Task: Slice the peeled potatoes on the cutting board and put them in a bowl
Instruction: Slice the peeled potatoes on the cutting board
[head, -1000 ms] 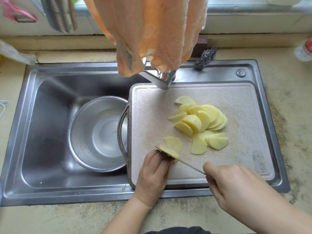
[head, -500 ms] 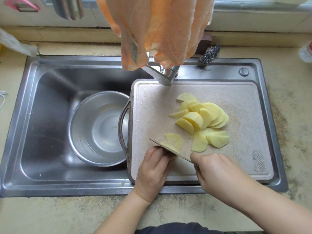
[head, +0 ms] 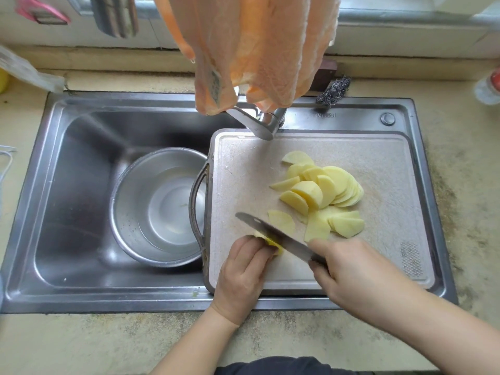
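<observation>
A beige cutting board lies over the right half of the sink. On it is a pile of pale yellow potato slices, with one loose slice nearer me. My left hand holds down a small remaining potato piece at the board's front left; my fingers mostly hide it. My right hand grips the handle of a knife, whose blade slants across that piece. A steel bowl stands in the sink basin, left of the board.
The steel sink is set in a stained beige counter. An orange cloth hangs over the tap above the board's far edge. A steel scourer lies behind the sink, and a bottle stands at the far right.
My right hand has moved left and forward with the knife, so the blade now lies further along over the small potato piece. My left hand stays on the piece.
</observation>
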The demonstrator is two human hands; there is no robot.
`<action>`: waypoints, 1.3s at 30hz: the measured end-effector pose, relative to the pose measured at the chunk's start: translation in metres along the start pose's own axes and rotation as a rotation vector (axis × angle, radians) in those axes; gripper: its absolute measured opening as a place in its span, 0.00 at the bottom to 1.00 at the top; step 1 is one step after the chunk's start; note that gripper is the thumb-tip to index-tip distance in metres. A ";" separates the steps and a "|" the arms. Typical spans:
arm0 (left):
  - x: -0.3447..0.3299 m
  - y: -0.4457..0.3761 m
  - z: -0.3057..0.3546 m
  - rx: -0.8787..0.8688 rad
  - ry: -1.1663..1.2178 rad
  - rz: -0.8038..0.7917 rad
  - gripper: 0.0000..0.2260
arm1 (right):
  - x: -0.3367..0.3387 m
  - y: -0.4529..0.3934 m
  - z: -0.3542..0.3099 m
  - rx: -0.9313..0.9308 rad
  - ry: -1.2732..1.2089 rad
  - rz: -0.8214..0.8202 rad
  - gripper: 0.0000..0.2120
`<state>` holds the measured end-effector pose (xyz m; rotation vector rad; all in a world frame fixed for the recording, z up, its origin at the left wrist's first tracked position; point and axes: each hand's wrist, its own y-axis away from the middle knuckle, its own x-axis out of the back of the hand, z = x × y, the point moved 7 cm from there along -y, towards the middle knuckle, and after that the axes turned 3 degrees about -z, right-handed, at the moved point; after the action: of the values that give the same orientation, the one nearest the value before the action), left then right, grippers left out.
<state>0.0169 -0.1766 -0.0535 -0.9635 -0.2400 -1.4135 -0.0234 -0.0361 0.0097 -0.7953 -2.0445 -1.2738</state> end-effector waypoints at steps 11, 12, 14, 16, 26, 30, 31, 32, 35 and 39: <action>0.001 0.002 0.000 -0.015 0.007 0.031 0.10 | -0.010 0.018 0.004 -0.065 0.221 -0.061 0.11; 0.000 0.002 0.000 -0.014 0.009 0.026 0.11 | -0.011 0.016 0.004 -0.067 0.212 -0.066 0.12; 0.000 0.002 0.000 -0.017 0.018 0.015 0.16 | -0.015 0.010 0.003 -0.054 0.190 -0.059 0.11; 0.000 0.000 0.000 -0.020 0.019 0.009 0.17 | -0.019 0.004 0.004 -0.041 0.168 -0.042 0.09; 0.002 0.000 0.003 -0.028 0.033 -0.004 0.10 | -0.024 -0.038 -0.006 -0.057 0.015 -0.024 0.03; 0.000 0.003 -0.001 -0.012 0.025 -0.011 0.09 | -0.008 -0.030 -0.001 -0.071 -0.079 -0.035 0.06; 0.000 0.003 -0.002 -0.011 0.024 -0.005 0.10 | -0.004 -0.022 0.000 -0.064 -0.057 -0.016 0.08; 0.000 0.003 -0.001 -0.013 0.022 0.002 0.09 | -0.001 -0.013 0.000 -0.056 -0.032 0.003 0.09; 0.000 0.002 0.000 -0.022 0.022 0.014 0.07 | 0.002 0.013 -0.002 -0.046 0.044 0.008 0.10; 0.001 0.003 -0.001 -0.016 0.008 0.014 0.07 | -0.003 0.025 0.002 -0.079 0.111 -0.018 0.11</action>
<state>0.0195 -0.1782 -0.0552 -0.9706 -0.2164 -1.4084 -0.0034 -0.0263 0.0207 -0.7262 -1.9280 -1.3857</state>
